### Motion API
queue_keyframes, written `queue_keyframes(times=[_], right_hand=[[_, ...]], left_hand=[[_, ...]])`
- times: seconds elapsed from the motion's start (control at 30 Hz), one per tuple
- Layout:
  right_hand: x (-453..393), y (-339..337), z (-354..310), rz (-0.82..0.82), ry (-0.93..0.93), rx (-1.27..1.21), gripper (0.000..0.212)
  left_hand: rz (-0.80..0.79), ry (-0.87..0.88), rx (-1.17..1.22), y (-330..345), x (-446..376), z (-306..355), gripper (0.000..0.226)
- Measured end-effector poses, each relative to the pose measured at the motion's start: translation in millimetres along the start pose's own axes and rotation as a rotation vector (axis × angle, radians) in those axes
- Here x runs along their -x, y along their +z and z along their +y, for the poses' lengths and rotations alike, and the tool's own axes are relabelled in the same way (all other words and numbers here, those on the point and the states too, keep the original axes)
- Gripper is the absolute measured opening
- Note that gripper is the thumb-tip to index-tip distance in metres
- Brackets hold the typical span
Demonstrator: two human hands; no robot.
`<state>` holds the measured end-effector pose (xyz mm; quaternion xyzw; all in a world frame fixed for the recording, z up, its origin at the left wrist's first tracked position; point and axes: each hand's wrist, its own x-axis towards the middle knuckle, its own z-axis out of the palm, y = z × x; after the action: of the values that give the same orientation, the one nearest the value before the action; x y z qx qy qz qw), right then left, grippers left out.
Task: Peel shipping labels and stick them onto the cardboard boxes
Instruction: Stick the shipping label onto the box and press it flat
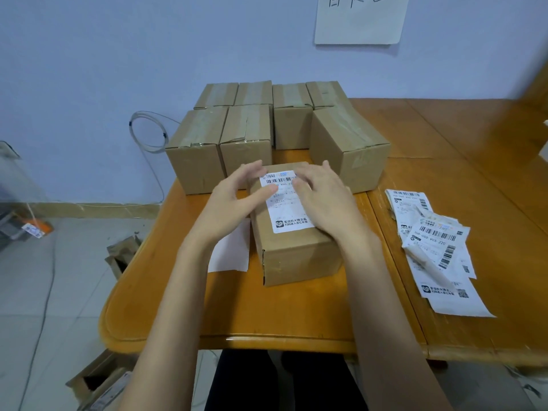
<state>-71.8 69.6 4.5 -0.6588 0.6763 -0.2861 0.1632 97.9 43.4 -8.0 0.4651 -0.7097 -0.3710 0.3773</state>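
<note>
A cardboard box (pixel 299 256) lies in front of me on the wooden table (pixel 267 310). A white shipping label (pixel 289 216) is on its top face. My right hand (pixel 323 200) lies flat on the label's right side, fingers spread. My left hand (pixel 237 200) hovers at the box's left edge, fingers apart, its thumb touching the label's left part. Neither hand holds anything. A loose pile of shipping labels (pixel 436 247) lies on the table to the right. A blank white backing sheet (pixel 231 250) lies left of the box, partly under my left wrist.
Several taped cardboard boxes (pixel 275 129) stand in two rows behind the labelled box, against the blue wall. Open cartons (pixel 121 256) sit on the tiled floor at the left. A coiled cable (pixel 145 132) hangs by the wall. A paper sign (pixel 360 19) is fixed to the wall above.
</note>
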Motion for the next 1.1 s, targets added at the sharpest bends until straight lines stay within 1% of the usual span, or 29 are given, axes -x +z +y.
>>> queue_keyframes(times=[0.07, 0.1, 0.13, 0.2, 0.23, 0.27, 0.33, 0.37, 0.4, 0.47, 0.53, 0.6, 0.67, 0.73, 0.87, 1.03, 1.1], right_hand=[[0.3, 2.2, 0.4, -0.131, 0.011, 0.096, 0.048], [0.4, 1.9, 1.4, -0.163, 0.012, 0.094, 0.052], [0.7, 1.0, 3.1, -0.170, 0.014, 0.061, 0.055], [3.5, -2.2, 5.8, -0.138, 0.050, -0.030, 0.062], [5.7, -4.4, 6.1, -0.112, 0.087, -0.050, 0.065], [7.8, -6.9, 5.4, -0.096, 0.132, -0.057, 0.069], [11.4, -12.0, 1.3, -0.106, 0.233, -0.073, 0.079], [12.8, -13.7, -0.8, -0.119, 0.275, -0.082, 0.082], [14.0, -15.2, -2.5, -0.133, 0.304, -0.082, 0.083], [16.8, -17.4, -4.9, -0.162, 0.333, -0.047, 0.077], [20.2, -18.2, -5.1, -0.188, 0.347, -0.015, 0.069], [24.1, -17.4, -4.8, -0.190, 0.340, -0.013, 0.062], [26.9, -16.3, -5.1, -0.172, 0.321, -0.010, 0.057], [30.6, -17.8, -6.3, -0.152, 0.304, 0.004, 0.054], [38.1, -29.6, -11.8, -0.110, 0.282, 0.033, 0.060], [52.9, -61.0, -17.9, -0.005, 0.245, 0.040, 0.055], [56.5, -73.5, -18.8, 0.046, 0.250, 0.030, 0.056]], left_hand=[[0.014, -0.015, -0.038, 3.6, -1.0, 2.4, 0.065], [0.035, -0.027, -0.029, 3.6, -1.0, 4.2, 0.068], [0.071, -0.032, -0.029, 3.0, -0.9, 5.7, 0.070], [0.159, -0.065, -0.102, 0.9, 0.1, 7.0, 0.072], [0.187, -0.126, -0.131, -0.3, 0.8, 9.5, 0.070], [0.187, -0.223, -0.123, -1.3, 0.8, 12.8, 0.068], [0.086, -0.428, 0.002, -1.5, 1.5, 19.9, 0.059], [0.009, -0.494, 0.030, -1.1, 2.5, 22.8, 0.052], [-0.058, -0.531, 0.009, -0.3, 4.0, 26.3, 0.044], [-0.138, -0.558, -0.070, 0.6, 7.0, 31.3, 0.034], [-0.199, -0.578, -0.119, 1.9, 10.6, 34.5, 0.029], [-0.222, -0.606, -0.096, 3.5, 15.1, 35.4, 0.033], [-0.194, -0.634, -0.044, 4.2, 18.9, 32.4, 0.041], [-0.161, -0.634, -0.002, 3.8, 23.3, 32.1, 0.043], [-0.125, -0.594, 0.045, 1.1, 28.6, 39.7, 0.035], [-0.077, -0.454, 0.011, -3.1, 31.8, 61.6, 0.043], [-0.068, -0.392, 0.012, -4.2, 33.9, 72.0, 0.046]])
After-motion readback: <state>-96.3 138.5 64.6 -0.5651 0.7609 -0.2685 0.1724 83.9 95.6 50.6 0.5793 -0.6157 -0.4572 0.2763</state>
